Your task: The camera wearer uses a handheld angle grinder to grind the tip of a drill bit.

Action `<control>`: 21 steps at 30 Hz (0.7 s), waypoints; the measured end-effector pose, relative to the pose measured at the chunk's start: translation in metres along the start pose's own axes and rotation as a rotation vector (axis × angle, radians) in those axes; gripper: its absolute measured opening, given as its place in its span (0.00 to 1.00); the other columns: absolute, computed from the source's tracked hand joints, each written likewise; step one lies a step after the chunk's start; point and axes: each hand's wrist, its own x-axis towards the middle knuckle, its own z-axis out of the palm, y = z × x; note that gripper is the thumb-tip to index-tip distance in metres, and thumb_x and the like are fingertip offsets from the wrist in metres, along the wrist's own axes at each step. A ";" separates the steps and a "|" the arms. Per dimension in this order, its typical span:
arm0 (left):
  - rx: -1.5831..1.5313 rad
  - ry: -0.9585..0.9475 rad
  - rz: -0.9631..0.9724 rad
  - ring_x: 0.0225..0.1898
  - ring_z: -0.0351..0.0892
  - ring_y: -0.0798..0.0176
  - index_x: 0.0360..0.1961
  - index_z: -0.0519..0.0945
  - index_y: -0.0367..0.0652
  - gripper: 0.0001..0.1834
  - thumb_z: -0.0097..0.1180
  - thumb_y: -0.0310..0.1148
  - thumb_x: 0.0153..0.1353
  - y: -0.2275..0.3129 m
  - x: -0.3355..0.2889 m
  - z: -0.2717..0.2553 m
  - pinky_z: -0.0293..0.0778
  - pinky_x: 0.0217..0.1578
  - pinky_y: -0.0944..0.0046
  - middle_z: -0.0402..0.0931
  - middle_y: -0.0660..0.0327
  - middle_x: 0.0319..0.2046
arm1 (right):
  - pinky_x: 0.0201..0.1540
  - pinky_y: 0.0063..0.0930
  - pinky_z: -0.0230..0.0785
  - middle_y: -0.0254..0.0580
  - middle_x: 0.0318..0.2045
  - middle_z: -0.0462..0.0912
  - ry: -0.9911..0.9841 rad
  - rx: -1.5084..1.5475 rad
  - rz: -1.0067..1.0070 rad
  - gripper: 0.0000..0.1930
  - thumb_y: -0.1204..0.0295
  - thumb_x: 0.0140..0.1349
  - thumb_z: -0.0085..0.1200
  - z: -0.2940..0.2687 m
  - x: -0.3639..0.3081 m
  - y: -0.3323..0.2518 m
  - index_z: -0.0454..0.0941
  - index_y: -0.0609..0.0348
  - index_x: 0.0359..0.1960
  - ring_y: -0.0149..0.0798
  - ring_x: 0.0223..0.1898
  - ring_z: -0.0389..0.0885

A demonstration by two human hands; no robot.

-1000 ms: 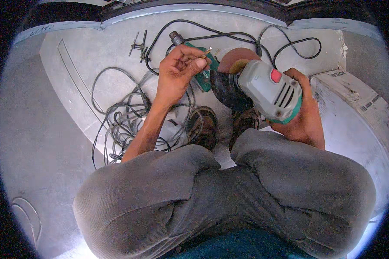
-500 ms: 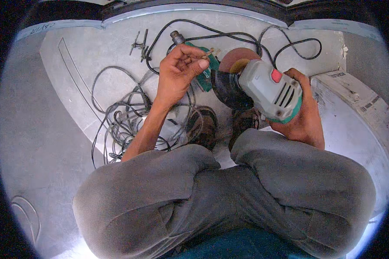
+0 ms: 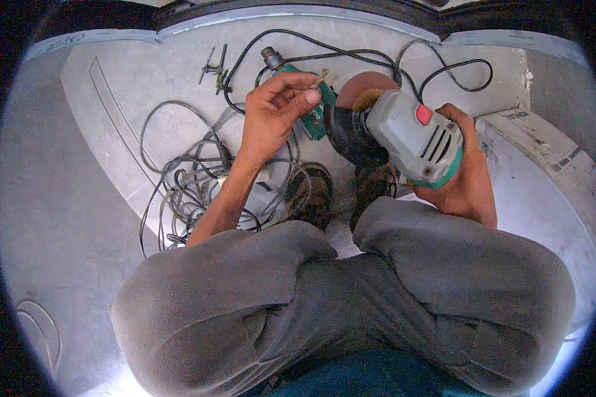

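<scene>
My right hand (image 3: 469,188) is wrapped round the body of a grey and green angle grinder (image 3: 407,126) with a red button. Its reddish-brown disc (image 3: 376,83) and black guard (image 3: 347,135) face left, toward my other hand. Between thumb and fingertips, my left hand (image 3: 268,112) pinches a small brass-coloured drill bit (image 3: 323,75), its tip pointing up, a little left of the disc and apart from it. On the floor behind that hand lies a green power drill (image 3: 313,120) with a metal chuck, partly covered by my fingers. Whether the disc spins I cannot tell.
A tangle of black cables (image 3: 192,175) lies left of my shoes. More cord (image 3: 351,53) loops across the far floor. A chuck key (image 3: 220,69) lies at the far left. A worn white carton (image 3: 543,149) stands on the right. My knees are close below both hands.
The drill bit has turned in my left fingers, so its tip now stands higher and shows more clearly. The grinder has barely moved.
</scene>
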 end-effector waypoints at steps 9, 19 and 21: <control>-0.069 -0.007 -0.041 0.32 0.72 0.71 0.43 0.77 0.36 0.15 0.58 0.34 0.59 -0.009 -0.001 0.003 0.68 0.35 0.72 0.77 0.63 0.35 | 0.47 0.42 0.71 0.52 0.42 0.79 0.000 0.037 0.022 0.43 0.72 0.37 0.66 0.001 -0.001 0.008 0.54 0.48 0.57 0.58 0.45 0.77; -0.022 -0.042 0.015 0.34 0.72 0.71 0.43 0.78 0.35 0.15 0.56 0.35 0.61 -0.010 0.000 0.002 0.67 0.36 0.73 0.77 0.62 0.36 | 0.47 0.42 0.71 0.53 0.43 0.79 0.007 -0.100 -0.011 0.43 0.71 0.38 0.65 -0.002 -0.001 0.000 0.54 0.48 0.58 0.59 0.45 0.77; -0.021 -0.055 -0.006 0.34 0.72 0.72 0.43 0.78 0.35 0.15 0.55 0.36 0.61 -0.010 -0.001 0.000 0.67 0.36 0.73 0.77 0.62 0.36 | 0.47 0.42 0.71 0.53 0.43 0.79 0.015 -0.094 -0.001 0.43 0.71 0.38 0.65 -0.002 -0.001 0.000 0.54 0.48 0.58 0.59 0.45 0.77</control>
